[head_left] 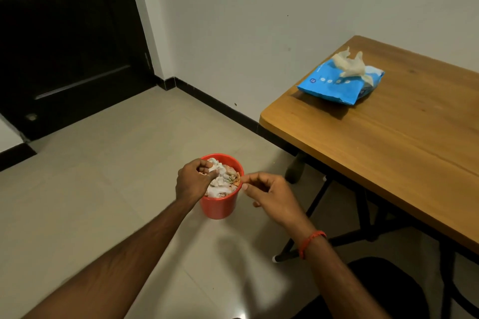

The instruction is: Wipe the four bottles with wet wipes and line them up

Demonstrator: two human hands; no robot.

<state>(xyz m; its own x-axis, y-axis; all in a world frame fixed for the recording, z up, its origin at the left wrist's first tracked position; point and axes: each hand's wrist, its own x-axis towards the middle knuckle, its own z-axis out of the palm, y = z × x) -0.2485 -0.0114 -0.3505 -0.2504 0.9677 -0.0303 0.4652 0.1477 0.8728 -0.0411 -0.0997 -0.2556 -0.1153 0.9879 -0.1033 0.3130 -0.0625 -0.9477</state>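
Your left hand [193, 181] pinches a crumpled wipe [214, 166] over the red floor bin [220, 206]. Your right hand [269, 194] curls its fingers at the rim, grip unclear. The wet-wipe pack [333, 84] lies on the table [394, 142] at two o'clock, nearer your right. No bottles visible.

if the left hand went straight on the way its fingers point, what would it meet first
Probably the pile of crumpled wipes filling the red bin: the left hand, pinching a white wipe, points down into it. Depth is hard to judge.

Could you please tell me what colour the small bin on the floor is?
The bin is red, best seen in the head view.
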